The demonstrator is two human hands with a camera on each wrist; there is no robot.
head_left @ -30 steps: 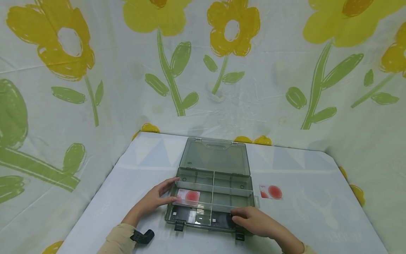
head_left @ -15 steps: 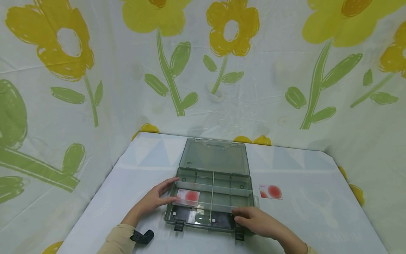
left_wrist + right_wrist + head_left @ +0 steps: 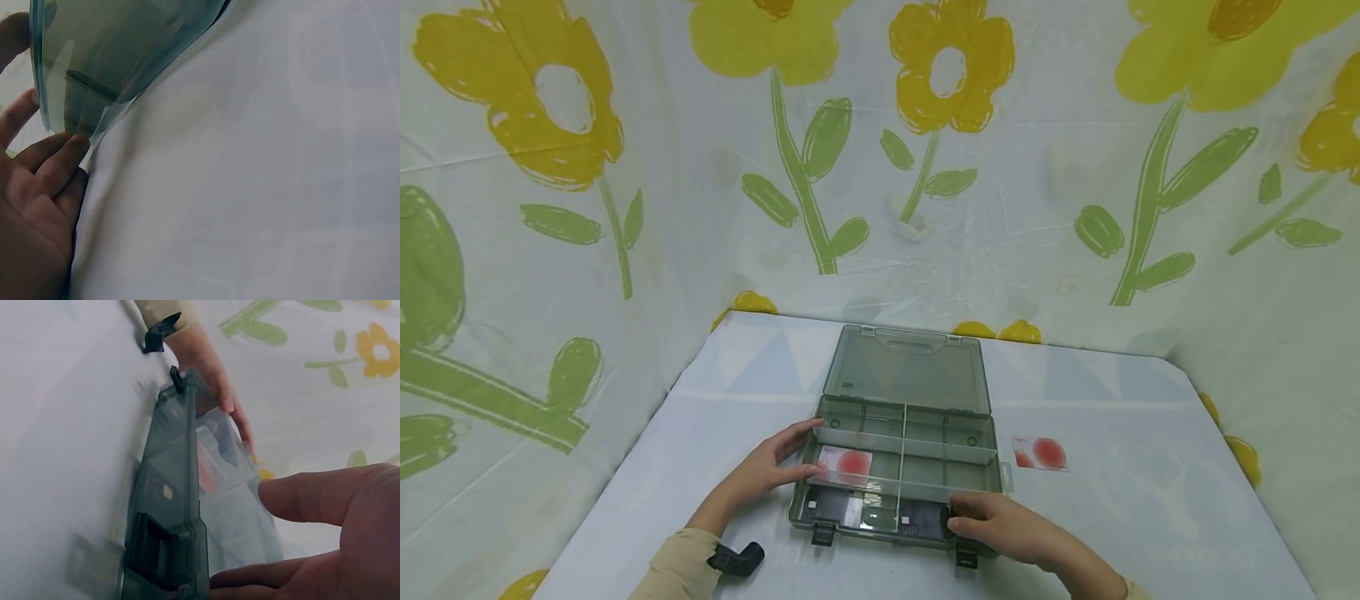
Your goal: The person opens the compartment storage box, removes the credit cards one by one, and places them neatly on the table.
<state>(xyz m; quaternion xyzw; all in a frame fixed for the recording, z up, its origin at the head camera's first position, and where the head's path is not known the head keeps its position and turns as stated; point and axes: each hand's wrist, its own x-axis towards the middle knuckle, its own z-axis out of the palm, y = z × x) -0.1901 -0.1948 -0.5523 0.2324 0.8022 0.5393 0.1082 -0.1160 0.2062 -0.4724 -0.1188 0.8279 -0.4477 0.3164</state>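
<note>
A hinged, grey-green clear plastic compartment box [image 3: 947,475] lies on the table with its lid [image 3: 910,367] folded back. My left hand [image 3: 767,467] holds its left side, thumb over the rim; in the left wrist view fingers [image 3: 59,159] touch the outer wall. A pink-and-white card [image 3: 842,462] lies in the middle left compartment. Two black cards marked VIP lie in the front row, one on the left [image 3: 831,506], one on the right [image 3: 925,521]. My right hand [image 3: 1007,525] reaches over the front right compartment, thumb and fingers apart near the right black card's end. Its other fingertips are hidden.
Another pink card [image 3: 1041,453] lies on the white table to the right of the box. Two black latches [image 3: 967,552] hang at the box's front edge. A black strap [image 3: 739,559] sits at the left cuff. Flower-printed cloth walls surround the table.
My right hand has shifted very slightly at the front right compartment. The left hand, the box and the cards stay where they were.
</note>
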